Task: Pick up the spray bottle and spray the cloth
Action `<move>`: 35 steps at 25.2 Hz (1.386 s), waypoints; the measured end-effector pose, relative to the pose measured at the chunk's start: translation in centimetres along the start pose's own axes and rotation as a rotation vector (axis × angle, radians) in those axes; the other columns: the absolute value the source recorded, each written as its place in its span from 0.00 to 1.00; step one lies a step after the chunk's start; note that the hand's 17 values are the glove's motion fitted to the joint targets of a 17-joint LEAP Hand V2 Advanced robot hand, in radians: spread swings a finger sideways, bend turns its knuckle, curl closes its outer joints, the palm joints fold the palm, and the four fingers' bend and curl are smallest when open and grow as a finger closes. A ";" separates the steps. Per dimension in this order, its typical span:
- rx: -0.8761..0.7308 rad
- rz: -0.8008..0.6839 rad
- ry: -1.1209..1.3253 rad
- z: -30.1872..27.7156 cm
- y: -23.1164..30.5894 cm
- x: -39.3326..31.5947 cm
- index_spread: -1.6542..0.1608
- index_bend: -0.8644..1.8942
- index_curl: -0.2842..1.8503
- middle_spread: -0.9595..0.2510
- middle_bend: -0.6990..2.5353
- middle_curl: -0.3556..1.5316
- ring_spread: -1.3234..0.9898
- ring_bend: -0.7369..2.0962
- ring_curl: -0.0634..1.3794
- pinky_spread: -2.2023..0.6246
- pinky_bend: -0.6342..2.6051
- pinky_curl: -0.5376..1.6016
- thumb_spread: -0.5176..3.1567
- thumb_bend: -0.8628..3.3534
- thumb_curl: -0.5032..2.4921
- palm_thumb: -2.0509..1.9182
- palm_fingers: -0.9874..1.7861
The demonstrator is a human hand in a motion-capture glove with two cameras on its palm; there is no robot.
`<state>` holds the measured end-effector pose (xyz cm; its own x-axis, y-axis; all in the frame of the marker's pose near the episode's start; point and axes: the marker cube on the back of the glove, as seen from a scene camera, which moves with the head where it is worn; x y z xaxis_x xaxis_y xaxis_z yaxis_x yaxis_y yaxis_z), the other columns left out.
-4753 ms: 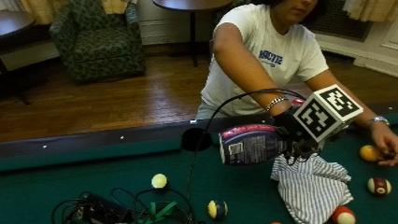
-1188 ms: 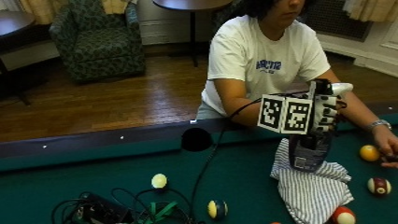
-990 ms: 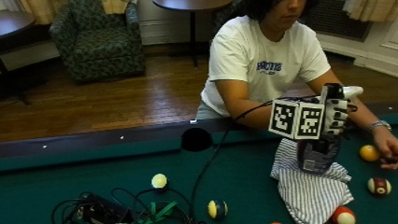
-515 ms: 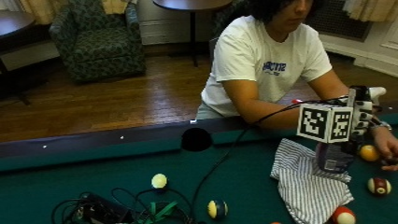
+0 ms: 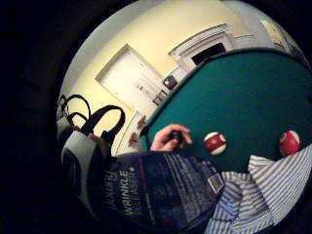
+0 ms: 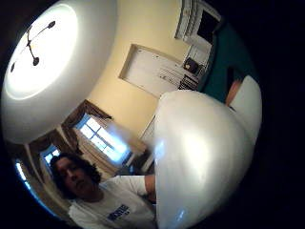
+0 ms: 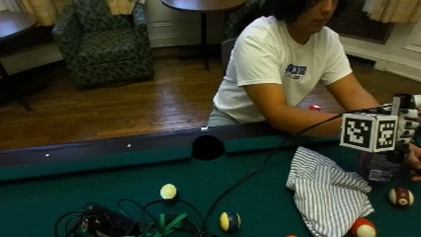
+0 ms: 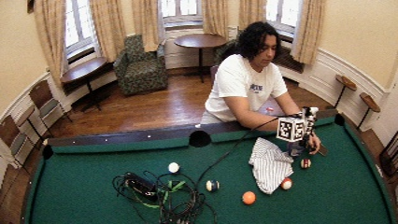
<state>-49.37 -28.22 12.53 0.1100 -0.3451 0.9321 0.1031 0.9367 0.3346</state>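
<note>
The person sits at the far rail of a green pool surface [image 7: 79,182], right arm reaching along it. The gloved right hand [image 7: 406,129] is at the right edge of the outside view, mostly behind the glove's fittings, and the bottle [image 7: 378,168] stands upright beneath it, base on or just above the felt. In the little finger side palm view the bottle's dark label [image 5: 161,190] fills the space next to the palm, and in the thumb side view its white head [image 6: 205,157] looms close, so the grip looks wrapped round the bottle's neck, though the fingers themselves are barely visible.

The striped cloth [image 7: 329,192] lies crumpled on the felt just beside the bottle, toward the middle of the surface. It seems bunched in easy reach so the nozzle need only turn a little to face it. I cannot tell from these views which way the nozzle points.

The bare left hand [image 5: 170,138] rests on the felt past the bottle, near a red-and-white ball [image 5: 215,143]. Holding the bottle upright keeps the feed tube in liquid; the spray itself appears not yet done.
</note>
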 end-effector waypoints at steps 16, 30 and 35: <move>0.061 0.086 0.078 2.7 -0.4 3.4 0.77 0.43 0.42 0.63 0.41 0.47 0.48 0.49 0.36 0.67 0.32 0.43 0.24 0.20 0.45 0.74 0.86; 0.000 0.108 0.048 2.8 -0.2 3.8 0.75 0.43 0.42 0.61 0.41 0.47 0.47 0.49 0.36 0.66 0.32 0.43 0.24 0.20 0.45 0.74 0.86; -0.044 0.104 0.014 2.8 -0.1 3.8 0.75 0.43 0.42 0.61 0.41 0.47 0.46 0.50 0.36 0.66 0.32 0.43 0.24 0.20 0.45 0.74 0.85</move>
<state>-51.72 -29.45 16.46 0.1359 -0.2476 0.9593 0.1339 0.9640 0.2298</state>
